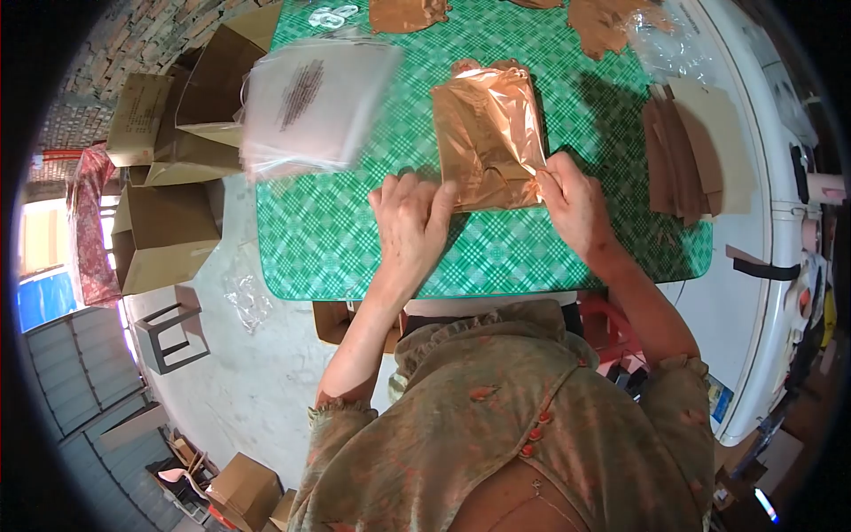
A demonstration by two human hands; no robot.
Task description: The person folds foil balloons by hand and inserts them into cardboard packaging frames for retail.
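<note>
A shiny, copper-coloured foil piece [487, 133], folded roughly into a rectangle with uneven tabs at its far end, lies on the green checked tablecloth [355, 257]. At its near right corner, my right hand [574, 202] pinches the crinkled edge between thumb and fingers. My left hand [409, 217] is at the near left corner, fingers curled and thumb against the foil's edge; its exact grip is partly hidden. Left of the foil is a stack of clear plastic bags [319, 106] with dark print, somewhat blurred.
More copper-coloured pieces [409, 14] lie along the far edge, near crumpled clear plastic [665, 44]. Brown and beige flat sheets [683, 151] sit at the right. Open cardboard boxes [168, 230] stand left of the table, and a grey stool [170, 328] is on the floor.
</note>
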